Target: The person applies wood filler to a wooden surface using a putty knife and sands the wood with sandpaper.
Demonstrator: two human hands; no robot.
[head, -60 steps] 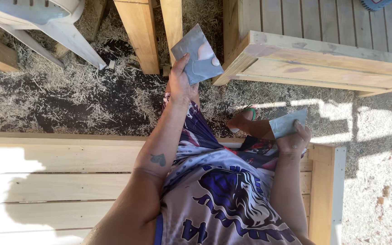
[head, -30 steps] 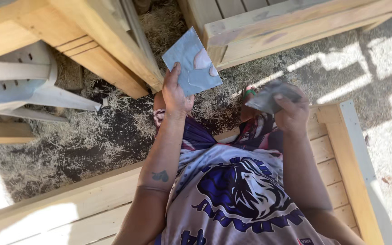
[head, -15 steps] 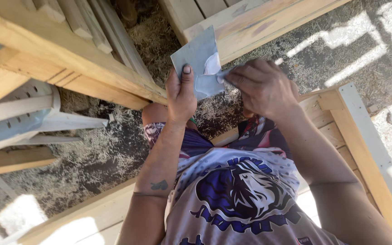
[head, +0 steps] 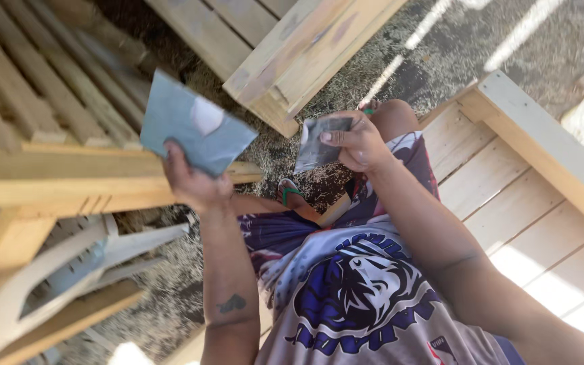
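Got a big grey sheet (head: 197, 132) pinched in my left hand (head: 194, 186), sticking up past my fingers. Right hand (head: 356, 143) grips a smaller piece (head: 319, 143), hanging left of its fingertips, toward the sheet but apart.

Outdoors, unfinished pale wooden furniture frames crowd a patch of ground (head: 373, 61) strewn with sawdust and dry grass. A slatted wooden piece (head: 49, 128) fills the upper left, a second one (head: 285, 47) juts in from the top centre, and a planked wooden bench (head: 528, 196) runs along the right. A white plastic chair (head: 55, 284) lies at lower left. Hard sunlight falls in bright streaks across the ground and the bench boards, leaving deep shade between the frames.
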